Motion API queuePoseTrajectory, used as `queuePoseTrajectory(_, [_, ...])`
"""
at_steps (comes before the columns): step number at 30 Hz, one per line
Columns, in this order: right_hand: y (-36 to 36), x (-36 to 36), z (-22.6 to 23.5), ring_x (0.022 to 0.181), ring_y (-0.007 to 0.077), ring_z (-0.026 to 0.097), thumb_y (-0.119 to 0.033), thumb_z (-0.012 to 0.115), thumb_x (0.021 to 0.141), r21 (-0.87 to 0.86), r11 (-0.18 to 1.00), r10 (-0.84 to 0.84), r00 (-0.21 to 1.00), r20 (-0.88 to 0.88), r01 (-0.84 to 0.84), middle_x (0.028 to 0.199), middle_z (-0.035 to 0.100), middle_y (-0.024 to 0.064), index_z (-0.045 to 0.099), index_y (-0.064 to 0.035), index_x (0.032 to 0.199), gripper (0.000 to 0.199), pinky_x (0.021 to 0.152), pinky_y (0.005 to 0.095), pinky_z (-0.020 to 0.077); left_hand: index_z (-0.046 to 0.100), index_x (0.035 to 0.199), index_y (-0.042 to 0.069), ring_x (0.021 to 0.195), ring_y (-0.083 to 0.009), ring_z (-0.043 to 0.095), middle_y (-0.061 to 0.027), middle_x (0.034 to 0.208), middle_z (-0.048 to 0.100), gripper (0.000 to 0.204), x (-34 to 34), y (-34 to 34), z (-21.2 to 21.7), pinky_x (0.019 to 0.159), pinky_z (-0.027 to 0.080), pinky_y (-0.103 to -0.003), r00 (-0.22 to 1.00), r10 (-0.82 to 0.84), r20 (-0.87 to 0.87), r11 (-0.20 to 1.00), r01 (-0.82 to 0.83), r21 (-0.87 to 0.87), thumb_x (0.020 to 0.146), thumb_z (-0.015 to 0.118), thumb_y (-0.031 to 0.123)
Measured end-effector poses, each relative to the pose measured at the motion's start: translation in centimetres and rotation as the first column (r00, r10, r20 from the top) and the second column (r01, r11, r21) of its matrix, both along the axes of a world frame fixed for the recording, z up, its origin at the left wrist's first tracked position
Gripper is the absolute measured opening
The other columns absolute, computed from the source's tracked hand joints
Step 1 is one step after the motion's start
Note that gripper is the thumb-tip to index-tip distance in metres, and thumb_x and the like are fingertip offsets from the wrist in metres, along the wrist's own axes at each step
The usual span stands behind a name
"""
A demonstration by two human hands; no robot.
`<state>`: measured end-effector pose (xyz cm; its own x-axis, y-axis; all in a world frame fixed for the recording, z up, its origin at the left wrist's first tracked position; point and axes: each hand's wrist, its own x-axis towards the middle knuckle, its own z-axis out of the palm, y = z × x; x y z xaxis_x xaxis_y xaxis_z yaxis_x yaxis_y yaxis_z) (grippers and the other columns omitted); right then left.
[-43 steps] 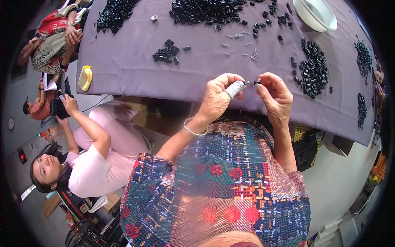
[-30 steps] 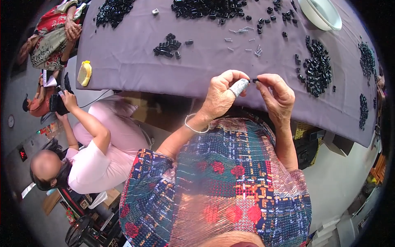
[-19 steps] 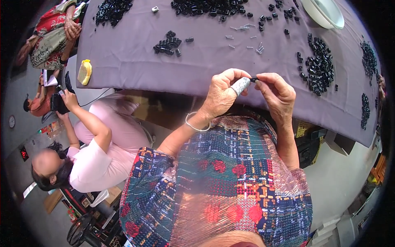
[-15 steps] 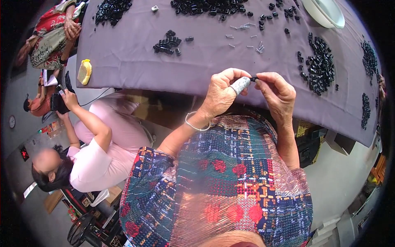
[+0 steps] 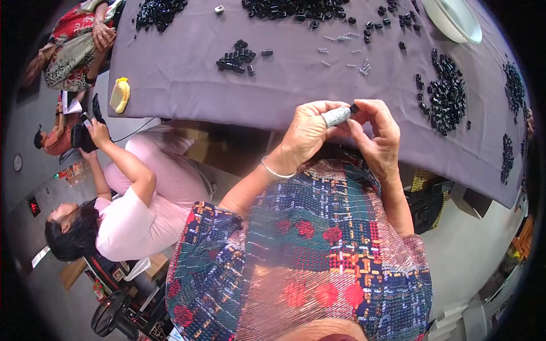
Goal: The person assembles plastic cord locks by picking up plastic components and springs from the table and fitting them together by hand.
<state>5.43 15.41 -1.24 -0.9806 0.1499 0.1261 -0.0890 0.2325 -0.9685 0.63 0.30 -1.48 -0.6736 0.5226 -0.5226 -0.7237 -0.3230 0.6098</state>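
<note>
My left hand [image 5: 307,133] and my right hand [image 5: 378,136] meet above the near edge of the purple-covered table [image 5: 187,68]. A small black part [image 5: 354,107] is pinched between the fingertips of both hands. The left index finger wears a grey fabric sleeve [image 5: 336,116]. A thin bangle [image 5: 274,170] circles my left wrist. Piles of the same small black parts lie on the cloth: one pile [image 5: 235,58] ahead to the left, a larger pile [image 5: 446,94] to the right, and a long heap [image 5: 284,8] at the far side.
Small pale metal pieces [image 5: 344,46] lie scattered mid-table. A white bowl [image 5: 452,18] stands at the far right, and a yellow object [image 5: 120,94] rests on the table's left edge. A person in pink [image 5: 142,193] sits at my left holding a dark device; another person [image 5: 79,45] sits farther back.
My hands stay together on the small black part with only slight finger movement. The person in pink has shifted their head a little.
</note>
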Motion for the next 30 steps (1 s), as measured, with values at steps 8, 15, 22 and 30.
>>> queuePoseTrajectory(8, [0.3, -0.3, 0.9, 0.076, 0.0147, 0.054, 0.006, 0.066, 0.071, 0.201, 0.979, -0.005, 0.998, -0.069, 0.019, 0.089, 0.056, 0.0068, 0.058, 0.0, 0.105, 0.036, 0.07, 0.0261, 0.0459, 0.061, 0.106, -0.002, 0.099, -0.019, 0.062, -0.0111, 0.106, 0.064, 0.021, -0.7, 0.3, 0.2, 0.088, 0.052, -0.034, 0.967, -0.118, 0.224, 0.975, 0.071, 0.208, 0.091, 0.055, 0.011])
queuePoseTrajectory(15, [0.9, -0.6, 1.1, 0.077, 0.0172, 0.058, 0.005, 0.067, 0.069, 0.251, 0.968, 0.028, 0.998, -0.05, -0.015, 0.089, 0.058, 0.0083, 0.058, -0.0001, 0.099, 0.032, 0.069, 0.028, 0.0468, 0.061, 0.106, -0.002, 0.091, -0.017, 0.064, -0.0092, 0.101, 0.064, 0.023, -0.9, 0.3, 0.1, 0.081, 0.054, -0.032, 0.95, -0.15, 0.273, 0.959, 0.073, 0.274, 0.09, 0.057, 0.013])
queuePoseTrajectory(22, [1.5, -0.7, 0.6, 0.079, 0.0241, 0.059, 0.004, 0.063, 0.067, 0.378, 0.924, 0.12, 0.983, -0.14, -0.059, 0.088, 0.057, 0.0123, 0.057, 0.0012, 0.099, 0.032, 0.071, 0.0322, 0.0489, 0.059, 0.107, -0.002, 0.091, -0.0173, 0.063, -0.0094, 0.1, 0.063, 0.021, -0.7, 0.2, -0.1, 0.079, 0.055, -0.03, 0.979, -0.173, 0.105, 0.985, 0.169, 0.041, 0.091, 0.056, 0.01])
queuePoseTrajectory(30, [1.3, -0.8, 0.1, 0.065, 0.0275, 0.058, -0.007, 0.069, 0.066, 0.497, 0.866, 0.177, 0.96, -0.217, -0.048, 0.074, 0.057, 0.0123, 0.059, 0.0001, 0.097, 0.033, 0.058, 0.0357, 0.0484, 0.058, 0.097, 0.0, 0.075, -0.0131, 0.064, -0.0069, 0.086, 0.064, 0.011, 0.0, 0.2, -0.2, 0.066, 0.054, -0.024, 0.994, -0.061, 0.088, 0.991, 0.05, 0.123, 0.091, 0.059, 0.009])
